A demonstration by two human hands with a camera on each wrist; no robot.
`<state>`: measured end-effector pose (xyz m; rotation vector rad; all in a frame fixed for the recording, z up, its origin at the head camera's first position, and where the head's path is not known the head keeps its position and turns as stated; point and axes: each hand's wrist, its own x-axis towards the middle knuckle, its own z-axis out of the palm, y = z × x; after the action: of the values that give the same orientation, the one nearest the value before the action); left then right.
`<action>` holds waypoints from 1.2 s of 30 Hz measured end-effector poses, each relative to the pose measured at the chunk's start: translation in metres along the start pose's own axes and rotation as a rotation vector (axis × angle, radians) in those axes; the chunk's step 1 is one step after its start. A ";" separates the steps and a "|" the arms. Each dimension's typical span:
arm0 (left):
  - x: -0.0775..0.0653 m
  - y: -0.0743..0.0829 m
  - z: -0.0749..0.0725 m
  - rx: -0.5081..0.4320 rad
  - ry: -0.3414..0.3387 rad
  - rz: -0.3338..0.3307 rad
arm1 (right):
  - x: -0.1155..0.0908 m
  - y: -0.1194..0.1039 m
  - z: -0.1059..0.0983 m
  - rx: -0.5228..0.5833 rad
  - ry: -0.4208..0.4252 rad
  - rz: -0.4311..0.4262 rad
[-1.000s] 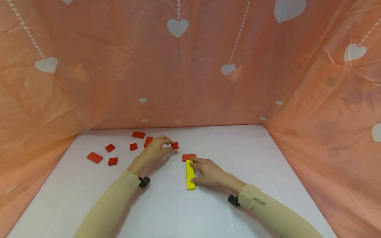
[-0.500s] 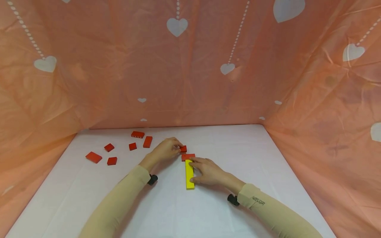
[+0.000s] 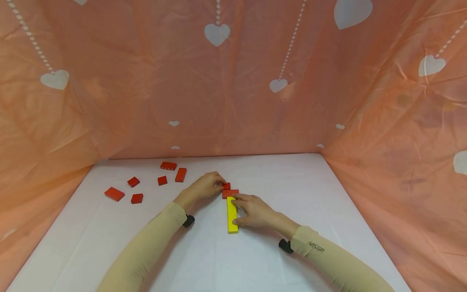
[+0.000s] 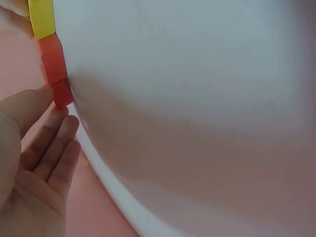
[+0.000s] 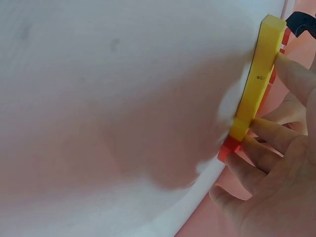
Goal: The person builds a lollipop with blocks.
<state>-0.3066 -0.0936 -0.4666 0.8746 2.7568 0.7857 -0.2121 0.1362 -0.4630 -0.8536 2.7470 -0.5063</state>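
Note:
My left hand (image 3: pixel 206 186) pinches a small red block (image 4: pixel 62 94) between thumb and fingertips. That block stands right at the far side of a wider red block (image 3: pixel 230 194). From the wider block a yellow bar (image 3: pixel 232 217) runs toward me, with a seam near its far end in the right wrist view. My right hand (image 3: pixel 255 211) lies along the bar's right side, thumb near its near end and the other fingers at its far end, one reaching the wider red block. Those fingers (image 5: pixel 269 133) are extended against the bar's side.
Several loose red blocks lie at the back left, among them a small block (image 3: pixel 137 198), a long block (image 3: pixel 114 194) and one with white dots (image 3: pixel 168 166). The white table (image 3: pixel 292 178) ends at a pink curtain (image 3: pixel 233 101) with hearts.
My left hand has moved right and slightly nearer, bringing the small red block up to the wider red one. The right hand and yellow bar have stayed put.

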 end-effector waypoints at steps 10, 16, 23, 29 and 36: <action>0.005 -0.002 0.002 0.027 0.012 -0.027 | 0.000 -0.001 0.000 0.003 0.000 0.020; 0.007 -0.001 0.003 0.032 0.007 -0.027 | 0.000 -0.001 0.000 0.003 0.002 0.009; 0.006 0.000 0.003 0.018 -0.003 -0.015 | 0.000 -0.001 0.000 -0.008 0.004 0.002; 0.005 0.001 0.004 0.010 -0.006 -0.030 | 0.000 -0.001 -0.001 -0.005 0.002 0.001; 0.004 0.003 0.003 0.012 -0.006 -0.041 | 0.000 -0.001 -0.001 -0.013 0.006 -0.008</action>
<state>-0.3080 -0.0879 -0.4678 0.8189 2.7679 0.7597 -0.2118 0.1358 -0.4616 -0.8685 2.7560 -0.4929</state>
